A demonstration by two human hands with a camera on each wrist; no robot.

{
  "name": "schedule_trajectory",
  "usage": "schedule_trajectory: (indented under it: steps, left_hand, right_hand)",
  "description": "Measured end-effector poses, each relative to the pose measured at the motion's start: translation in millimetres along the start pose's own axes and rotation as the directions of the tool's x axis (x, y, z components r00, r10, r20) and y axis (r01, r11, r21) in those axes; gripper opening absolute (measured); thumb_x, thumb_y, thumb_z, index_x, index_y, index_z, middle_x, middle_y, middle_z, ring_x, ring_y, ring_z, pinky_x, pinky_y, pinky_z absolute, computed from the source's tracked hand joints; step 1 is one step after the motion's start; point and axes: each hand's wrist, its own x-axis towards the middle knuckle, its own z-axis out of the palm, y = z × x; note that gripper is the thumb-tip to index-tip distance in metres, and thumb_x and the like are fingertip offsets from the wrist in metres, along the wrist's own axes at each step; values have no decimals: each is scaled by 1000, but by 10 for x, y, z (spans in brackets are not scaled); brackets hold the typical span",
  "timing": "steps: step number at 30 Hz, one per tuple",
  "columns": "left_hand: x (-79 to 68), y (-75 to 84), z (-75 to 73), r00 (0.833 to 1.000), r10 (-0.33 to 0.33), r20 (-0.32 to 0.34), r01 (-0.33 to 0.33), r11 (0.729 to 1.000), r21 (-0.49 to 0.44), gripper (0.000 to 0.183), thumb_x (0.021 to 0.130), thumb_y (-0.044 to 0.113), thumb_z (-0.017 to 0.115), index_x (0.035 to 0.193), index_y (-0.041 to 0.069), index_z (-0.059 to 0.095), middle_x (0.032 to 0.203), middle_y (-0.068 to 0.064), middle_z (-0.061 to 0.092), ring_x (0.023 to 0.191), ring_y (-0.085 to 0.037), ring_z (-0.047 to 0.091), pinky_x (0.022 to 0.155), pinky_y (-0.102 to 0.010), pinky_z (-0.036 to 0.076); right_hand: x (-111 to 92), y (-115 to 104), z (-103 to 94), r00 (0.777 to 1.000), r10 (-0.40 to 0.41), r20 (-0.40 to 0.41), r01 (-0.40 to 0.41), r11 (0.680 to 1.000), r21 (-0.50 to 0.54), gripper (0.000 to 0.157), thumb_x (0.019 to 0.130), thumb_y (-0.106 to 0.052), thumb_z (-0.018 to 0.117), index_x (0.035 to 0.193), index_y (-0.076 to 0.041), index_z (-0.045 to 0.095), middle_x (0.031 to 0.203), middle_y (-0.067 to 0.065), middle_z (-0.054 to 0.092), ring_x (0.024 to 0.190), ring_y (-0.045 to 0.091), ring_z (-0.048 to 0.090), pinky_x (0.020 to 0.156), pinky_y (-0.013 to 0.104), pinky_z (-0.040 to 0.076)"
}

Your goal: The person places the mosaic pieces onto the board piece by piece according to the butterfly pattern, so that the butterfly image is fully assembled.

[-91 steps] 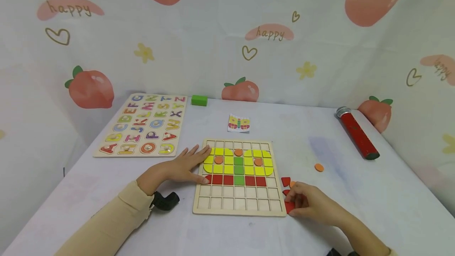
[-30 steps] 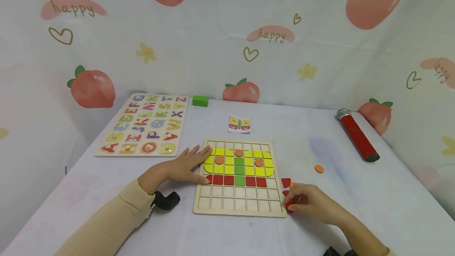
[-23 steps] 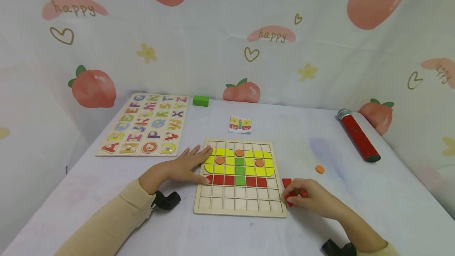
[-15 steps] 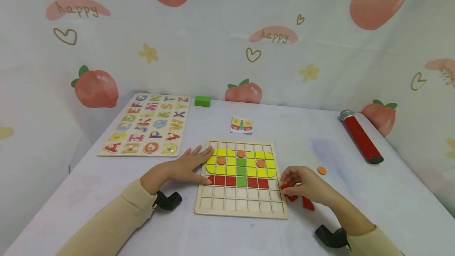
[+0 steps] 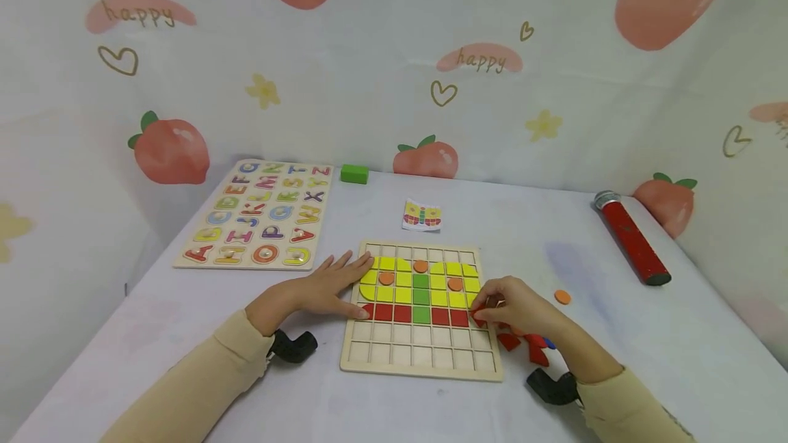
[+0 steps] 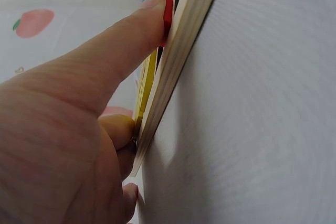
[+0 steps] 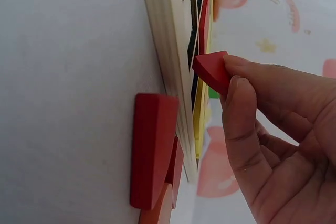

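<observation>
A wooden grid board (image 5: 421,369) lies in the middle of the table, with yellow, green, red and orange pieces set in a butterfly-like pattern. Across its left edge rests my left hand (image 5: 320,290), fingers spread, the thumb touching a red piece at the row's left end. My right hand (image 5: 520,306) pinches a red piece with a curved side (image 7: 211,71) between thumb and forefinger. It is tilted over the right end of the red row. Below that hand lie loose red pieces (image 5: 509,341), an orange piece and a partly hidden blue piece (image 5: 550,343).
Behind the board lies a small butterfly picture card (image 5: 421,216). An alphabet puzzle board (image 5: 246,266) is at the back left, beside a green block (image 5: 354,174). Farther right are an orange disc (image 5: 563,297) and a red microphone (image 5: 634,241).
My right hand has picked up a red piece beside the board and carried it up and left over the grid. Loose pieces there have shifted. My left hand stays on the board.
</observation>
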Motion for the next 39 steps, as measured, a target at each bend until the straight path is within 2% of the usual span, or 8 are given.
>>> schedule_trajectory:
  steps: [4, 8, 11, 17, 25, 31, 39]
  left_hand:
    - [-1, -3, -5, 1000, -3, -5, 3, 1000, 9, 100, 78, 59, 63, 151, 18, 9, 159, 1, 5, 146, -28, -6, 117, -51, -6]
    - [7, -12, 4, 1000, -2, -8, 2, 1000, 9, 101, 77, 60, 63, 151, 18, 9, 159, 1, 5, 146, -28, -6, 117, -51, -6]
    - [8, -13, 8, 1000, -2, -7, 2, 1000, 4, 101, 77, 60, 64, 151, 18, 9, 159, 1, 5, 146, -28, -6, 117, -51, -7]
    - [7, -3, 0, 1000, 1, -5, -1, 1000, 1, 101, 77, 60, 64, 151, 18, 9, 159, 1, 6, 146, -28, -6, 117, -51, -7]
    - [-3, 12, -6, 1000, -1, -2, 1, 1000, -4, 101, 77, 59, 64, 151, 18, 10, 159, 0, 6, 146, -29, -6, 117, -52, -6]
    - [-12, 15, -4, 1000, 1, 0, -1, 1000, 1, 100, 77, 59, 64, 151, 16, 11, 159, 0, 6, 146, -30, -5, 117, -52, -6]
    - [-2, 4, 6, 1000, 3, -5, -3, 1000, -2, 101, 77, 59, 64, 151, 17, 11, 159, 0, 6, 146, -30, -5, 117, -52, -6]
  right_hand:
    - [22, -7, 36, 999, 3, -38, -5, 999, -53, 15, 83, -12, 68, 96, -5, 69, 88, 4, 62, 73, 15, 52, 56, 19, 48]
    - [38, 1, 72, 995, 71, -63, -72, 997, -19, 20, 82, -15, 71, 96, -5, 63, 85, 2, 61, 75, 15, 53, 61, 20, 49]
    - [39, 12, 75, 993, 92, -73, -91, 996, 15, 19, 81, -16, 71, 93, -4, 62, 85, 2, 62, 77, 15, 55, 64, 20, 50]
    - [27, 47, 40, 997, 70, -21, -68, 995, 68, 15, 82, -15, 71, 92, -4, 69, 90, 6, 67, 74, 16, 55, 55, 22, 50]
    - [-4, 90, 12, 999, -32, -15, 33, 999, 16, 15, 83, -18, 70, 91, -5, 71, 89, 4, 66, 74, 12, 55, 59, 21, 52]
    - [11, 96, 62, 997, 69, -21, -68, 997, 30, 12, 80, -16, 72, 82, -5, 66, 77, 1, 63, 70, 13, 53, 56, 21, 49]
    - [1, 74, 50, 998, 62, -1, -62, 998, -11, 10, 81, -14, 72, 82, -6, 66, 77, 0, 63, 71, 14, 54, 59, 20, 48]
